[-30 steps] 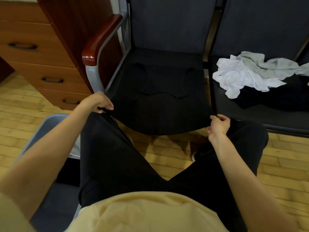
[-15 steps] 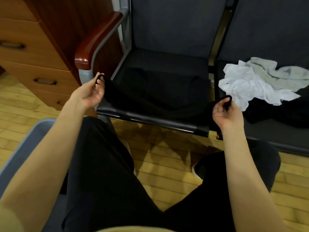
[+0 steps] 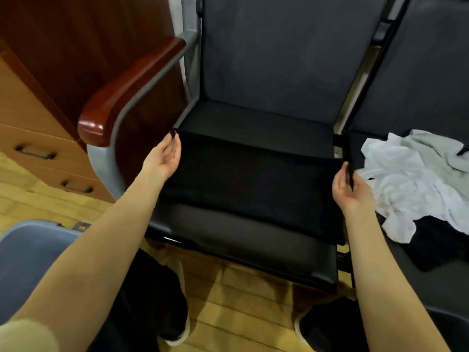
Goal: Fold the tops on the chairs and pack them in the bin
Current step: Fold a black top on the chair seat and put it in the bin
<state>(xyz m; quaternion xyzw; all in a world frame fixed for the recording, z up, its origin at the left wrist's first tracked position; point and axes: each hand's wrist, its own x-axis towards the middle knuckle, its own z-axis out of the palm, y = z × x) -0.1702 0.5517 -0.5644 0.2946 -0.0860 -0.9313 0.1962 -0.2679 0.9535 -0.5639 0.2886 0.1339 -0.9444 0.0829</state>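
Two hands [image 3: 256,174] pinching black top [image 3: 251,184] corners, stretched between, over chair seat [image 3: 243,247]

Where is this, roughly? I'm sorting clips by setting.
Probably an office or waiting area: linked padded chairs with a wooden armrest, a wooden drawer cabinet, and wood-plank flooring.

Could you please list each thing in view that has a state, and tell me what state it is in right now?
black top: folded over on the chair seat, both ends pinched.
left hand: fingers pinching the top's left end.
right hand: fingers pinching the top's right end.
white top: crumpled, unfolded, on the next chair.
pale grey-green top: crumpled beside it.
bin: open, on the floor, contents not visible.
drawers: closed.
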